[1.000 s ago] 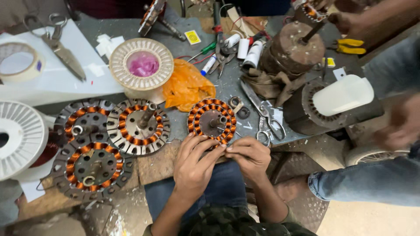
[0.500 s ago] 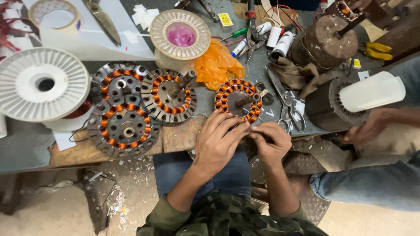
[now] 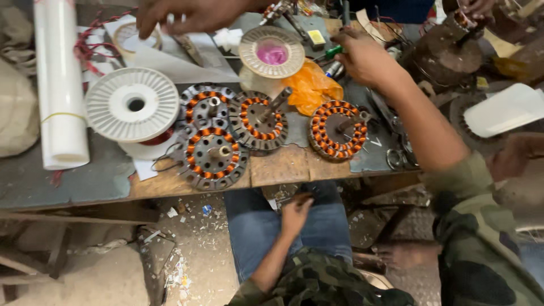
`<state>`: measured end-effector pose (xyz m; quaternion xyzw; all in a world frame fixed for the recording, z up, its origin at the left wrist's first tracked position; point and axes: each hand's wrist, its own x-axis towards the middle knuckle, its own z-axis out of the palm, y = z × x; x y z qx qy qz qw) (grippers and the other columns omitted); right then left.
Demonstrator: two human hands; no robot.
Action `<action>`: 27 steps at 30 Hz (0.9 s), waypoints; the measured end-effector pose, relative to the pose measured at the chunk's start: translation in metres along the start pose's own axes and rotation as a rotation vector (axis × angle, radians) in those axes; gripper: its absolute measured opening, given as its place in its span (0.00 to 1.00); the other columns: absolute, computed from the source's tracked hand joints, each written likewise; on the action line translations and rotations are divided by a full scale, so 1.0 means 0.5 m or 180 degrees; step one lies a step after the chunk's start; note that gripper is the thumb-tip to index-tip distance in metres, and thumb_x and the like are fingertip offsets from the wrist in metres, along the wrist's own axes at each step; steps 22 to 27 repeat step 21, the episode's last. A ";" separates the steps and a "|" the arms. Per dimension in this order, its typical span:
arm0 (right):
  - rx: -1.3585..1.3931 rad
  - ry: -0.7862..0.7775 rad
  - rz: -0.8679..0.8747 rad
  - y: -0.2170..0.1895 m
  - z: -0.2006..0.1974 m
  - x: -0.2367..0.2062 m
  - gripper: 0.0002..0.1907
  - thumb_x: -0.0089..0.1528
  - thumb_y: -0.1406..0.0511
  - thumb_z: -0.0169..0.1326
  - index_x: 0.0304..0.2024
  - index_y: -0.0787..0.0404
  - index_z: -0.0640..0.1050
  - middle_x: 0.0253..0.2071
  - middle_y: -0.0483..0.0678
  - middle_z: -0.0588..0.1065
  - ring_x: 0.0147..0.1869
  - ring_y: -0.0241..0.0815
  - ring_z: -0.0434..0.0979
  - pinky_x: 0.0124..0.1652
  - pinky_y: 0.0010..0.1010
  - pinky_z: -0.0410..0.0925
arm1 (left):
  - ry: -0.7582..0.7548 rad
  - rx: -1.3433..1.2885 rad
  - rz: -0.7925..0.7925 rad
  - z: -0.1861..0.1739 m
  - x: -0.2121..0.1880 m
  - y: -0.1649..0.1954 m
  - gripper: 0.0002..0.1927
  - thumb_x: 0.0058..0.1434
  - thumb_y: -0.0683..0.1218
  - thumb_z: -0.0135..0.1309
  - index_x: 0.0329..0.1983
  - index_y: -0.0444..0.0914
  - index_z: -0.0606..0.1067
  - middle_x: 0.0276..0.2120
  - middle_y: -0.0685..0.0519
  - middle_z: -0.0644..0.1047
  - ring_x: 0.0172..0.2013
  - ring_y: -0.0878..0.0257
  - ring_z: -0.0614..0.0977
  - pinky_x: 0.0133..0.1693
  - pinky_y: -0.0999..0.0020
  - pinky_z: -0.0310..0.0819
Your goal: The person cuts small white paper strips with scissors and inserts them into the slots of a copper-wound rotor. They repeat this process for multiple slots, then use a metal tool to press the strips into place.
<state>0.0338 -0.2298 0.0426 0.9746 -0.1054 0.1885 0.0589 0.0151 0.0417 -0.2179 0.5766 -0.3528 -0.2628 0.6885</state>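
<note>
Currently my right hand (image 3: 365, 56) reaches past the wound stator (image 3: 338, 130) by the worktop's near edge, fingers curled near a green-handled tool (image 3: 333, 52); left hand (image 3: 294, 214), loosely open, rests in my lap.

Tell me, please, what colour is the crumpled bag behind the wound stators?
Orange, clearest in the head view: crumpled bag.

White plastic spool (image 3: 135, 105), rolled white sheet (image 3: 58, 90), orange plastic bag (image 3: 310, 86), pink-centred reel (image 3: 272, 52).
</note>
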 end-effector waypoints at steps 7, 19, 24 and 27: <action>0.0152 -0.0560 0.0114 -0.060 0.043 0.145 0.36 0.52 0.72 0.56 0.65 0.65 0.69 0.62 0.67 0.70 0.66 0.65 0.68 0.58 0.51 0.62 | 0.0650 -0.2409 -0.2006 -0.090 0.035 -0.007 0.13 0.64 0.44 0.55 0.52 0.40 0.75 0.43 0.53 0.82 0.40 0.59 0.84 0.40 0.55 0.84; -0.0157 -0.0616 0.0047 -0.085 0.042 0.169 0.32 0.57 0.61 0.60 0.64 0.60 0.75 0.59 0.64 0.74 0.63 0.63 0.72 0.63 0.49 0.66 | 0.0672 -0.2328 -0.2327 -0.107 0.018 0.001 0.12 0.66 0.43 0.55 0.51 0.38 0.73 0.40 0.48 0.80 0.34 0.55 0.84 0.38 0.54 0.84; -0.0218 -0.0530 -0.0014 -0.081 0.027 0.164 0.31 0.58 0.59 0.60 0.64 0.60 0.76 0.58 0.64 0.75 0.63 0.62 0.73 0.63 0.48 0.66 | 0.0620 -0.2331 -0.2251 -0.102 0.017 -0.008 0.11 0.66 0.42 0.55 0.51 0.38 0.75 0.40 0.46 0.79 0.34 0.55 0.84 0.38 0.54 0.84; -0.0218 -0.0530 -0.0014 -0.081 0.027 0.164 0.31 0.58 0.59 0.60 0.64 0.60 0.76 0.58 0.64 0.75 0.63 0.62 0.73 0.63 0.48 0.66 | 0.0620 -0.2331 -0.2251 -0.102 0.017 -0.008 0.11 0.66 0.42 0.55 0.51 0.38 0.75 0.40 0.46 0.79 0.34 0.55 0.84 0.38 0.54 0.84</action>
